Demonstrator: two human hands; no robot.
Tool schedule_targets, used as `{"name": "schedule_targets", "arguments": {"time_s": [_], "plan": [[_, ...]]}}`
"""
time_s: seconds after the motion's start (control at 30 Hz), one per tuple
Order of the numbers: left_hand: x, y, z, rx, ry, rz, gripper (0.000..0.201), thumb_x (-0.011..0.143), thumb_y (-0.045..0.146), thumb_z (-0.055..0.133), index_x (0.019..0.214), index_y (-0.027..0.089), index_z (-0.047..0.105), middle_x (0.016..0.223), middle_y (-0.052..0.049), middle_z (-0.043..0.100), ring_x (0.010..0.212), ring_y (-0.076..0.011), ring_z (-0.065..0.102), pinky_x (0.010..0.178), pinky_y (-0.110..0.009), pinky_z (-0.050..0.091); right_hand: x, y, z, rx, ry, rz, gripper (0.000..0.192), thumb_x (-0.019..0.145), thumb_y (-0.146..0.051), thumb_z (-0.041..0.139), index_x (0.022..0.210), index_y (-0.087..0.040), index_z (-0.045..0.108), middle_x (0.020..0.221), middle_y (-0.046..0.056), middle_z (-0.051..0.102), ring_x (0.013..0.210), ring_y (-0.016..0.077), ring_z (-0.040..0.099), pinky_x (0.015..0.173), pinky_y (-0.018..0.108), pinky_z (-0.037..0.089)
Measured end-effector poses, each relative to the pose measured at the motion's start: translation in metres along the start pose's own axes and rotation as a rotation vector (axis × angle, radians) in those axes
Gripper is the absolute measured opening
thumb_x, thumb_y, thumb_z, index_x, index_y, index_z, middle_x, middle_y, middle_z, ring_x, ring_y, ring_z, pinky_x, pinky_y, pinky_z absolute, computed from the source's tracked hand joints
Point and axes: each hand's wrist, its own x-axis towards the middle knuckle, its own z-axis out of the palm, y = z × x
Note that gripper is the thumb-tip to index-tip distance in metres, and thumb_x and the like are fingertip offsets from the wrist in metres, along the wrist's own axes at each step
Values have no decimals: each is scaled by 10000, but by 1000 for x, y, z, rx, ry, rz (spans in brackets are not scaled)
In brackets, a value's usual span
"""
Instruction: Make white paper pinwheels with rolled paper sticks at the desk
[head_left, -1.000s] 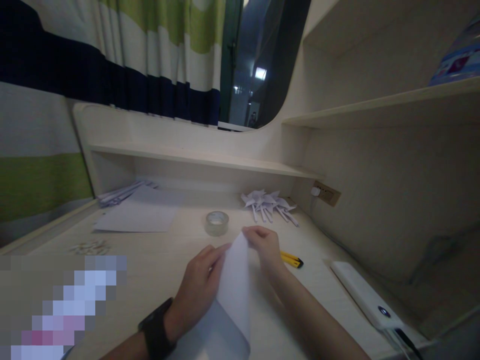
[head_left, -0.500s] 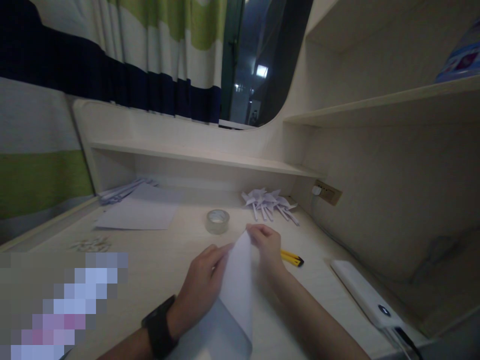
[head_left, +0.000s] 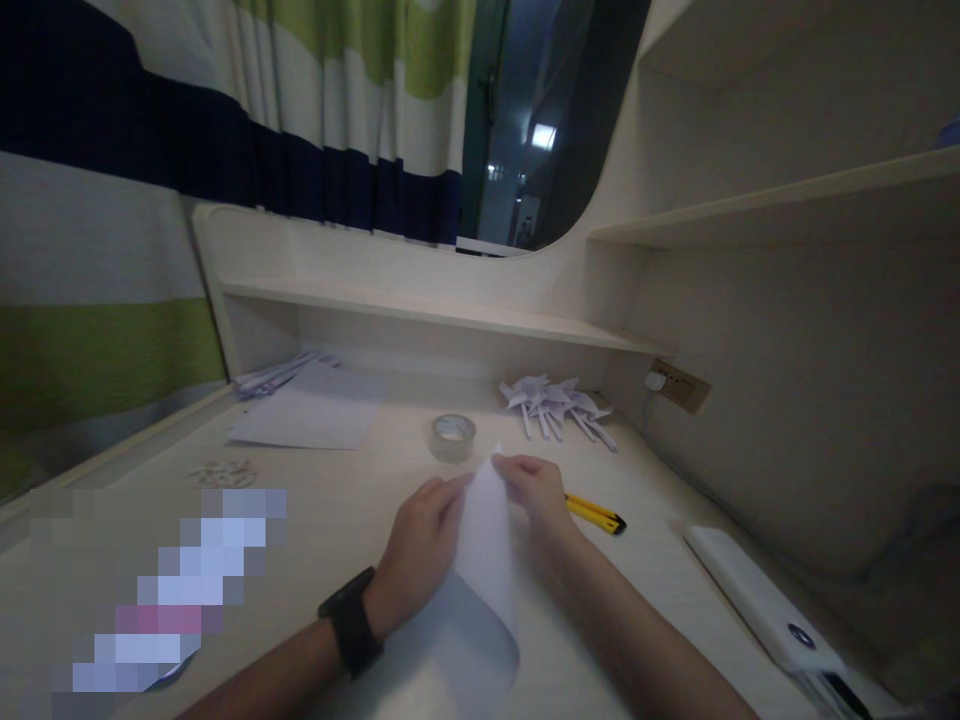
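Over a pale wooden desk (head_left: 315, 510), the left hand (head_left: 424, 550), its wrist in a black band (head_left: 352, 620), grips the left edge of a bent-over white paper sheet (head_left: 484, 545). The right hand (head_left: 534, 492) pinches its pointed top, fingers closed. A clear, round tape roll (head_left: 453, 450) sits just beyond; a yellow-and-black cutter (head_left: 596, 514) lies to the right.

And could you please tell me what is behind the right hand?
A yellow cutter sticks out from behind the right hand, and paper pinwheels lie farther back. The hand covers the cutter's left end; anything else directly behind it cannot be seen.
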Motion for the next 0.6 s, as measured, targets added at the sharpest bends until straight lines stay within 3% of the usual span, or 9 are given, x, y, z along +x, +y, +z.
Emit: {"name": "schedule_targets", "arguments": {"time_s": [0.37, 0.6], "plan": [[-2, 2, 2, -38, 16, -10, 313, 917, 207, 420, 1137, 173, 639, 980, -69, 669, 904, -197, 607, 811, -312, 462, -8, -5, 2, -29, 72, -121, 312, 637, -415, 733, 547, -131, 639, 469, -26, 503, 446, 84, 399, 451, 223, 318], [-3, 4, 2, 37, 68, -15, 332, 912, 194, 403, 1151, 168, 632, 917, -71, 659, 856, -203, 608, 782, -320, 472, -13, -9, 4, -47, -24, -58, 373, 617, -477, 719, 536, -122, 640, 475, -14, 506, 451, 87, 400, 439, 218, 305]]}}
